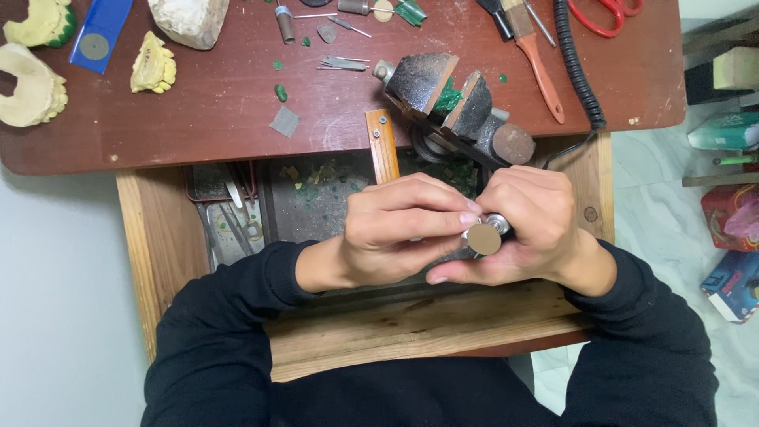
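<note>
My right hand [531, 225] is closed around a small metal rotary handpiece [500, 223] whose round grey disc [484, 238] faces up between my hands. My left hand [399, 228] curls in from the left, its fingertips pinched against the disc's edge and the tool's tip. Both hands hover over an open wooden drawer [162, 237], just below a dark metal bench vise [447, 99] that holds a green piece. Both sleeves are black.
On the red-brown bench top [213, 111] lie yellowish plaster casts [152, 65], a white rock [190, 20], a blue card, green chips, burs, a brush [538, 59], red scissors and a black coiled cord [575, 67]. The drawer holds green shavings and small tools. Boxes stand at the right.
</note>
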